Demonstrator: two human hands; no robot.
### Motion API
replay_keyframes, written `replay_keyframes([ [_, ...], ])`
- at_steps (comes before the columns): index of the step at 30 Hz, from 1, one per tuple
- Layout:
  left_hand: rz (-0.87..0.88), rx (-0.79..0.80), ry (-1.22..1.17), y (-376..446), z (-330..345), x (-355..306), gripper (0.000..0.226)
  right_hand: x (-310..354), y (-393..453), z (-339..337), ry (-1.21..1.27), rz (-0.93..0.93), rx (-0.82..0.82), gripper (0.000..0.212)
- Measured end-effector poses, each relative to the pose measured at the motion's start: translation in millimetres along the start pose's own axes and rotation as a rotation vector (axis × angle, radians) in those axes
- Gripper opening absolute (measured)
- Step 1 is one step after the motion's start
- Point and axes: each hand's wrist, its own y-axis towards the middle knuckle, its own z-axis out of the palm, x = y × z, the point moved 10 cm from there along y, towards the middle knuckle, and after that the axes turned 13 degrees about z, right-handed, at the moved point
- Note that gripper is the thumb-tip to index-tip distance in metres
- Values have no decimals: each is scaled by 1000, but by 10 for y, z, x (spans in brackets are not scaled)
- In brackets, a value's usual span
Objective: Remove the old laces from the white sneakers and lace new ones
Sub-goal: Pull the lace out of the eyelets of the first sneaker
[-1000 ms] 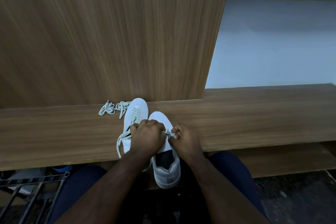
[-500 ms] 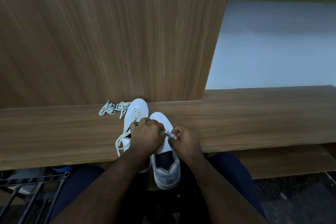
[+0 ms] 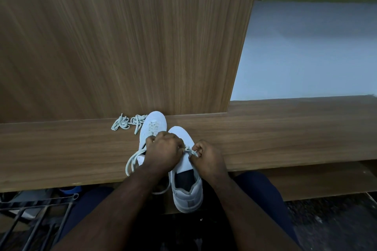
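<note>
Where sneakers [image 3: 157, 128] rest, a wooden ledge [image 3: 285, 132] meets brown panelling [image 3: 122, 36]

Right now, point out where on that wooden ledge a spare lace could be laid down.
The long wooden ledge is bare to the right of the right white sneaker, up to the frame edge. A second patch lies left of the loose pale lace bundle. The middle is crowded: the left white sneaker, both hands and a trailing lace loop.
</note>
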Motion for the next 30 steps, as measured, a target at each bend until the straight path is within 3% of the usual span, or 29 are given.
replay_keyframes([
  [5,-284,-183,-86,-137,-356,528,33,15,-10,3,18,7,12,18],
  [7,-263,-151,-133,-177,-306,503,51,53,-25,4,5,-19,18,23],
  [11,-215,-74,-581,-333,159,265,55,199,-83,8,-44,-134,8,35],
  [17,-244,-127,-656,-472,332,236,44,431,-199,214,-335,-328,-18,30],
  [20,-281,-164,-679,-479,320,319,39,499,-196,188,-302,-389,-91,15],
  [23,-312,-154,-701,-478,334,379,38,373,-68,-43,-138,-268,-180,11],
  [25,-316,-137,-712,-475,345,388,37,270,-4,-179,-93,-195,-216,15],
  [28,-303,-133,-732,-466,342,390,34,336,-78,-58,-149,-291,-124,41],
  [30,-292,-139,-750,-464,340,388,33,409,-165,103,-246,-355,-84,42],
])
